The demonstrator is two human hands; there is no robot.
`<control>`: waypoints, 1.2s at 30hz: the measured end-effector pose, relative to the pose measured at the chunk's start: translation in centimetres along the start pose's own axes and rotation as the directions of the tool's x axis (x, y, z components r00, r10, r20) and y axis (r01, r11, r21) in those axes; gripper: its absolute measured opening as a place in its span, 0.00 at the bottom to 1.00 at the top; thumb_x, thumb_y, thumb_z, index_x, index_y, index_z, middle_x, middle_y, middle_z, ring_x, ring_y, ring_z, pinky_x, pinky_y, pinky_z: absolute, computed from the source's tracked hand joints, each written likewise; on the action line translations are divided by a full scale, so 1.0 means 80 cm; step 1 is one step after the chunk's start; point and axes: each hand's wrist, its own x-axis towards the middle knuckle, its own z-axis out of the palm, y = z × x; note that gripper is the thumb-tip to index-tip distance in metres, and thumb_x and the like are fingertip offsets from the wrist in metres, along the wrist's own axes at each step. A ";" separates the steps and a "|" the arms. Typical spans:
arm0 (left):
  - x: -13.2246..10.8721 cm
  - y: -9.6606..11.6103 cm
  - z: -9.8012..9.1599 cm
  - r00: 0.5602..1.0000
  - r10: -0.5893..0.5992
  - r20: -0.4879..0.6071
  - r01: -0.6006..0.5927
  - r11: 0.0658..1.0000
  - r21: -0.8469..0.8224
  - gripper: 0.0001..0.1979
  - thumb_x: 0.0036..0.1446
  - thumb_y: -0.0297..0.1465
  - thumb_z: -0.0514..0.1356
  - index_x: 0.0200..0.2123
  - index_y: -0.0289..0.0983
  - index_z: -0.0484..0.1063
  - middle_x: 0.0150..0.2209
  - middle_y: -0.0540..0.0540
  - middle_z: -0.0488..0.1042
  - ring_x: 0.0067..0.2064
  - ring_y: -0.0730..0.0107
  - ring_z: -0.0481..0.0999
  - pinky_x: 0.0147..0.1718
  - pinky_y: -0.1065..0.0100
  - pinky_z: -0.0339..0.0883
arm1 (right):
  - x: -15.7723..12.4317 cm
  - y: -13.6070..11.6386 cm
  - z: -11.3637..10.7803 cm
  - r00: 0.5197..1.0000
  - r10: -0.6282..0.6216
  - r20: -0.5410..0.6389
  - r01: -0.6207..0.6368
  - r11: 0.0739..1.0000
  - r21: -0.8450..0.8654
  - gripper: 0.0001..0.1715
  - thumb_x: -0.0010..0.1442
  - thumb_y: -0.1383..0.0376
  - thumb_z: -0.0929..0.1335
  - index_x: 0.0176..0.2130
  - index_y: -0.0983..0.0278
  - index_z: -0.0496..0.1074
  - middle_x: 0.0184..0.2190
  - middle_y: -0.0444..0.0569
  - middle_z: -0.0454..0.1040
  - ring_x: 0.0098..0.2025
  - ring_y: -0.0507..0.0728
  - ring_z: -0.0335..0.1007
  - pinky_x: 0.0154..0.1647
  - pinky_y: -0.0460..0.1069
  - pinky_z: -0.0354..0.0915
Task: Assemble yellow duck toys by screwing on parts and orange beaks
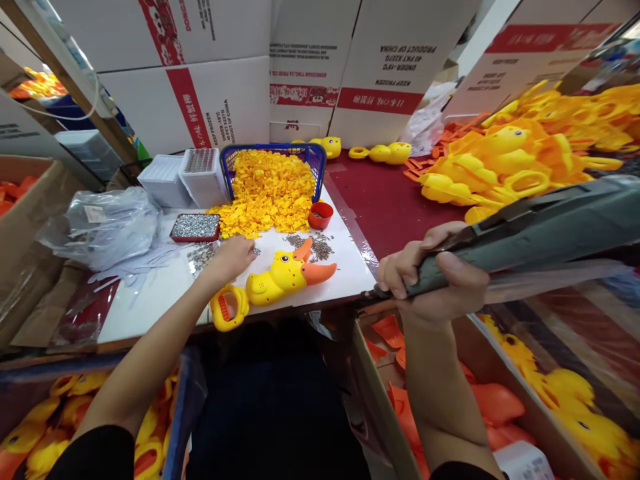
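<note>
A yellow duck-head toy (273, 280) with an orange beak and a ring handle lies on the white table top (150, 293) in front of me. My left hand (231, 259) reaches over it to a scatter of small screws (203, 255), fingers curled down onto them; what they pinch is hidden. My right hand (434, 270) is closed round the grip of a dark grey power screwdriver (540, 230), held to the right of the table, its body running off to the right.
A blue basket (273, 157) spills small yellow parts (267, 193). A red tray of screws (195, 227), a small red cup (320, 215), white boxes (183, 177), a plastic bag (105, 223). Piles of yellow duck parts (525, 153) right. Boxes of orange beaks (480, 400) and ducks below.
</note>
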 end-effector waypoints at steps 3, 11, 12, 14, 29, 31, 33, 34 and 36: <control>0.001 -0.001 0.008 0.999 0.035 0.011 -0.034 0.999 -0.029 0.08 0.62 0.29 0.59 0.36 0.36 0.80 0.40 0.39 0.82 0.45 0.58 0.79 0.45 0.64 0.69 | 0.002 0.002 0.006 1.000 0.020 0.002 -0.020 1.000 0.002 0.21 0.52 0.50 0.76 0.32 0.55 0.64 0.12 0.33 0.60 0.08 0.50 0.50 0.12 0.49 0.57; -0.023 -0.016 -0.007 0.994 -0.006 -0.110 -0.007 0.993 -0.118 0.10 0.64 0.30 0.56 0.38 0.37 0.79 0.43 0.38 0.83 0.44 0.56 0.80 0.43 0.63 0.69 | 0.013 0.009 0.020 1.000 -0.005 -0.018 0.005 1.000 0.012 0.19 0.52 0.51 0.75 0.33 0.55 0.64 0.13 0.33 0.58 0.09 0.50 0.49 0.13 0.47 0.52; -0.027 -0.017 -0.011 0.991 -0.017 -0.133 -0.001 0.991 -0.134 0.11 0.65 0.31 0.56 0.39 0.37 0.79 0.43 0.39 0.84 0.43 0.56 0.81 0.43 0.63 0.69 | 0.013 0.011 0.020 1.000 -0.010 -0.007 0.010 1.000 0.027 0.18 0.53 0.52 0.75 0.34 0.55 0.64 0.13 0.33 0.58 0.09 0.50 0.49 0.13 0.47 0.52; -0.033 -0.018 -0.018 0.984 -0.035 -0.177 0.005 0.985 -0.170 0.12 0.65 0.32 0.56 0.41 0.37 0.79 0.42 0.39 0.84 0.42 0.56 0.82 0.43 0.62 0.70 | 0.013 0.014 0.019 1.000 -0.011 0.009 0.011 0.998 0.054 0.18 0.54 0.53 0.74 0.34 0.55 0.64 0.14 0.34 0.58 0.10 0.49 0.50 0.14 0.47 0.53; -0.084 0.013 -0.037 0.879 -0.105 -0.464 -0.162 0.852 -0.499 0.07 0.59 0.31 0.61 0.36 0.38 0.80 0.36 0.48 0.85 0.33 0.68 0.81 0.39 0.66 0.75 | 0.019 0.015 0.048 1.000 -0.018 -0.005 0.019 0.998 0.066 0.16 0.54 0.53 0.72 0.34 0.55 0.62 0.13 0.32 0.59 0.09 0.49 0.48 0.12 0.47 0.55; -0.114 0.042 -0.033 0.832 -0.106 -0.544 -0.266 0.785 -0.560 0.08 0.61 0.33 0.63 0.37 0.39 0.82 0.36 0.48 0.85 0.35 0.67 0.83 0.40 0.66 0.77 | 0.019 0.014 0.055 1.000 -0.022 -0.005 0.022 0.994 0.106 0.16 0.55 0.54 0.72 0.34 0.55 0.62 0.14 0.32 0.60 0.09 0.48 0.48 0.12 0.46 0.55; -0.142 0.079 -0.024 0.820 -0.095 -0.565 -0.357 0.687 -0.633 0.07 0.63 0.33 0.64 0.36 0.40 0.84 0.37 0.47 0.86 0.37 0.67 0.85 0.42 0.67 0.78 | 0.017 0.011 0.065 1.000 -0.020 0.002 0.019 0.988 0.152 0.16 0.56 0.54 0.72 0.34 0.55 0.61 0.14 0.31 0.60 0.09 0.48 0.48 0.12 0.46 0.56; -0.153 0.098 -0.016 0.819 -0.107 -0.564 -0.382 0.632 -0.674 0.07 0.63 0.33 0.65 0.36 0.41 0.84 0.37 0.48 0.86 0.37 0.67 0.85 0.42 0.68 0.79 | 0.014 0.008 0.070 1.000 -0.019 0.004 0.018 0.984 0.175 0.16 0.57 0.54 0.71 0.34 0.56 0.61 0.14 0.31 0.59 0.08 0.48 0.48 0.12 0.46 0.56; -0.169 0.130 0.001 0.840 -0.154 -0.520 -0.379 0.518 -0.767 0.07 0.64 0.32 0.65 0.38 0.42 0.85 0.39 0.47 0.87 0.39 0.66 0.86 0.44 0.68 0.80 | 0.008 0.003 0.079 1.000 -0.014 0.013 0.011 0.977 0.215 0.14 0.59 0.54 0.69 0.34 0.56 0.61 0.13 0.31 0.58 0.08 0.48 0.47 0.11 0.45 0.57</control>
